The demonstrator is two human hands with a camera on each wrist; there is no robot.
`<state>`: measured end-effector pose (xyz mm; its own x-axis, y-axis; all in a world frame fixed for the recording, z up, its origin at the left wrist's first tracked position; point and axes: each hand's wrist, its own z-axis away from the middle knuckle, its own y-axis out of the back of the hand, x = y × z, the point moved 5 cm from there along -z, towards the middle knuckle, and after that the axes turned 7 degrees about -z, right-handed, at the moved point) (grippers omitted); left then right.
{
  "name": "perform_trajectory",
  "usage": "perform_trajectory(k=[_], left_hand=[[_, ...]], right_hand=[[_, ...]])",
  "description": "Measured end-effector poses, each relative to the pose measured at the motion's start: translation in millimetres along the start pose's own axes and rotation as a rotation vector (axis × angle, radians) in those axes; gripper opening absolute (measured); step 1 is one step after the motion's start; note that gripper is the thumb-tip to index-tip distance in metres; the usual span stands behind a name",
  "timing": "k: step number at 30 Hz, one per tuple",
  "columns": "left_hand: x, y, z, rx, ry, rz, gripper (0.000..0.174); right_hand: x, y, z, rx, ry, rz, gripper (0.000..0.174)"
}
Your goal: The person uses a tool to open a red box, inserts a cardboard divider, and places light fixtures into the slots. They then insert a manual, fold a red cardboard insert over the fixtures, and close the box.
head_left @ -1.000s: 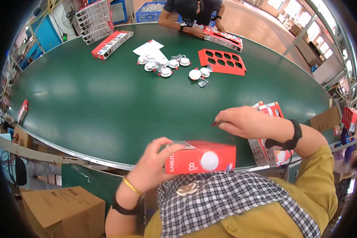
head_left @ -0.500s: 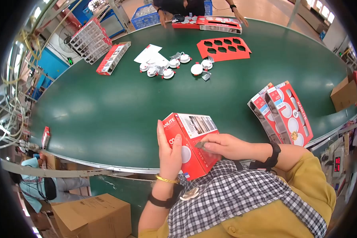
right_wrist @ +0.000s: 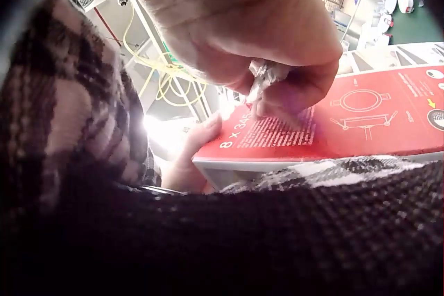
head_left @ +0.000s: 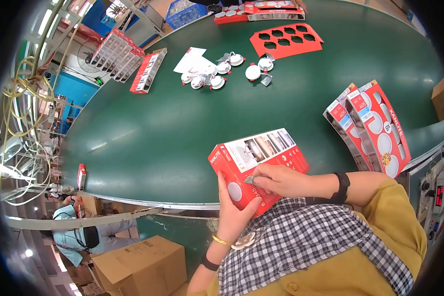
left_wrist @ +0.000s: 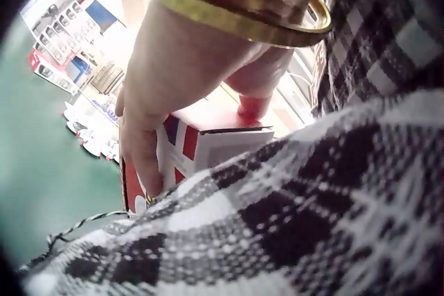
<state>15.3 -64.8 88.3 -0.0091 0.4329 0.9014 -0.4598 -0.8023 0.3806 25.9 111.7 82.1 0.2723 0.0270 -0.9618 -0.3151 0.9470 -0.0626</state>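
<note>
A red and white light-fitting box [head_left: 241, 172] is tilted over the near edge of the table, against the checked apron. My left hand [head_left: 234, 212] grips its end, thumb on one face and fingers along another; in the left wrist view, the fingers [left_wrist: 142, 157] wrap a box corner. My right hand [head_left: 281, 181] pinches a small crumpled grey piece [head_left: 250, 180] against the red printed face. In the right wrist view this piece [right_wrist: 267, 77] looks silvery between thumb and fingers, right at the printed text; I cannot tell what it is.
Two similar boxes [head_left: 380, 133] lie overlapping on the right of the green table [head_left: 158, 133]. White downlights [head_left: 217, 81], paper sheets [head_left: 190, 60] and a red card with round holes [head_left: 286, 39] lie farther back. A carton [head_left: 143, 264] stands below the table at left.
The left hand has turned and tilted the box. The right hand, earlier apart from the box, came onto its red face with the grey piece. The head view has shifted.
</note>
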Motion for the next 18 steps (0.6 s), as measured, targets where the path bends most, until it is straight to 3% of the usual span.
perform_trajectory(k=[2, 9, 11, 18], left_hand=[[-2.4, 0.1, 1.3, 0.014, -0.06, -0.128, 0.103], [-6.9, -0.8, 1.1, 0.001, -0.065, -0.093, 0.102], [-6.9, -0.5, 0.8, 0.022, 0.022, 0.016, 0.108], [-6.6, 0.3, -0.5, 0.016, 0.01, -0.015, 0.108]], right_hand=[[1.2, -0.3, -2.6, 0.001, 0.106, 0.119, 0.024], [2.0, 2.8, -3.6, 0.035, 0.031, 0.076, 0.025], [0.3, 2.8, -4.8, 0.02, -0.031, 0.089, 0.03], [-0.8, 3.5, -12.8, -0.004, -0.007, 0.074, 0.029]])
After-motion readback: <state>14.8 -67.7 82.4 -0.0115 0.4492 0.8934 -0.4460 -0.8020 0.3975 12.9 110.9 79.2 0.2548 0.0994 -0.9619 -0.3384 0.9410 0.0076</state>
